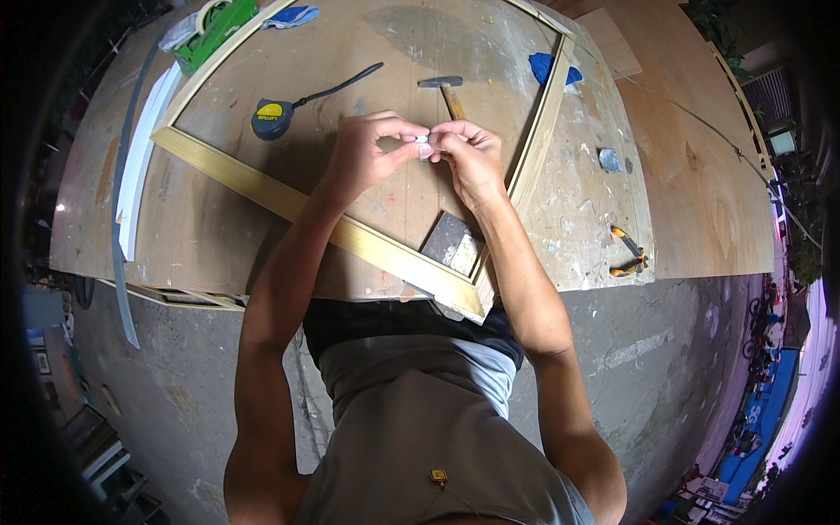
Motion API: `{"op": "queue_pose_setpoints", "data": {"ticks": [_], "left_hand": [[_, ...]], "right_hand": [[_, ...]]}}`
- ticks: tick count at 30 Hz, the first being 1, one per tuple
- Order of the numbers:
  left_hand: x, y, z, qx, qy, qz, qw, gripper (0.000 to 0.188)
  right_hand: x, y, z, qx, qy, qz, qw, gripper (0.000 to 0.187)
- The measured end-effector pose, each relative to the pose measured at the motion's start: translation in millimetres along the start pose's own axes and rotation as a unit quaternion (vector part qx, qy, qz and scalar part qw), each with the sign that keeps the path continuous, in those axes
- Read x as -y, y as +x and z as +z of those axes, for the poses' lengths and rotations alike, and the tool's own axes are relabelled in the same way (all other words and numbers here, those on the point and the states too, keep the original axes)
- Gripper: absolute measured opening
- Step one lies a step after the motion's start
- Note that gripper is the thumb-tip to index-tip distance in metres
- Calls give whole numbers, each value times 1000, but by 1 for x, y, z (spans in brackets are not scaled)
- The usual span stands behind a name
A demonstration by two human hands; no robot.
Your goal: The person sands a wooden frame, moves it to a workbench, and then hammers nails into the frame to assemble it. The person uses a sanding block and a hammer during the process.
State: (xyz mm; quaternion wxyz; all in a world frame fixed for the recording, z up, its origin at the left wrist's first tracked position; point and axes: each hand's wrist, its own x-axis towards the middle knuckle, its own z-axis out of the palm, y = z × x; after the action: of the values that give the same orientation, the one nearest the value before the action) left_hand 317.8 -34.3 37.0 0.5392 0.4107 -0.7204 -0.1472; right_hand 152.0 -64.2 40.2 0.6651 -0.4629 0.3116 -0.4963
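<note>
My left hand [363, 157] and my right hand [472, 159] meet above the workbench, fingertips pinched together. Between them is a small white piece [422, 139], too small and too covered by fingers to name. Below my forearms lies a pale wooden frame [262, 194], one corner pointing toward my waist. Just beyond my right hand, a hammer [454, 103] with a wooden handle rests on the bench inside the frame. A dark, paint-spotted metal block [452, 242] sits inside the near corner, partly behind my right forearm.
On the workbench [385, 52] lie a blue and yellow tape measure [272, 119] with a dark strap, orange-handled pliers [628, 254], and a blue cloth [555, 68]. White strips [147, 166] run along the left side, near a green case [214, 37]. Concrete floor [604, 367] surrounds me.
</note>
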Motion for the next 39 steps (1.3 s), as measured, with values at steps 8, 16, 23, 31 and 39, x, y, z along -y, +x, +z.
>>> {"op": "queue_pose_setpoints", "data": {"ticks": [8, 16, 23, 31, 39], "left_hand": [[-1, 0, 0, -9, -7, 2, 1000, 21], [-2, 1, 0, -19, -13, 9, 1000, 20], [-5, 2, -3, -10, -18, 2, 1000, 19], [4, -1, 1, -39, -29, -58, 997, 20], [-1, -1, 2, -7, 27, -36, 999, 18]], "right_hand": [[-1, 0, 4, -20, 32, 8, 999, 7], [-5, 2, 2, -17, 46, -3, 999, 8], [-3, 3, 6, 2, 72, 6, 997, 11], [-7, 17, -2, -17, -138, -25, 990, 15], [3, 8, -2, 51, -86, 1, 995, 14]]}}
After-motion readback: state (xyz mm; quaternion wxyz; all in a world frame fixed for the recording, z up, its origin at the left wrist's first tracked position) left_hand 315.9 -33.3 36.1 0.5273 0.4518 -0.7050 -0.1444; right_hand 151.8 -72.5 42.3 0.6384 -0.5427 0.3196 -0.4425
